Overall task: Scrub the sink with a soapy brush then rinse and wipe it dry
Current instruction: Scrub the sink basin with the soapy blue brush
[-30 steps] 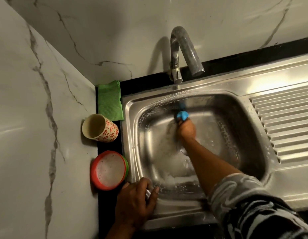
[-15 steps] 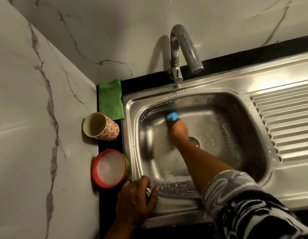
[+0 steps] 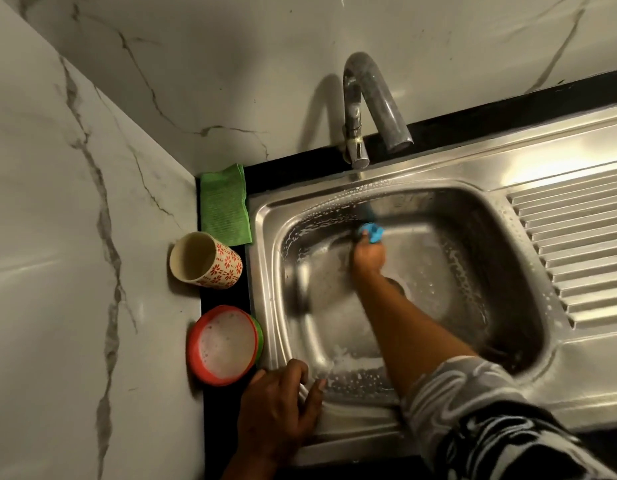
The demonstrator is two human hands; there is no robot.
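The steel sink (image 3: 262, 271) fills the middle of the view, with soap foam on its back and front walls. My right hand (image 3: 367, 256) reaches deep into the basin and grips a blue brush (image 3: 371, 232), whose blurred head lies against the back wall below the tap. My left hand (image 3: 279, 407) rests on the sink's front left rim, fingers spread over the edge. A red bowl of foamy water (image 3: 224, 344) stands on the counter left of the sink. A green cloth (image 3: 224, 204) lies folded in the back left corner.
A curved metal tap (image 3: 366, 105) rises behind the basin. A patterned cup (image 3: 205, 259) stands between the cloth and the bowl. The ribbed drainboard (image 3: 577, 244) stretches to the right. Marble walls close in at the left and back.
My right hand has swept the brush along the back wall, first to the left, then back to the right. My left hand has stayed on the rim.
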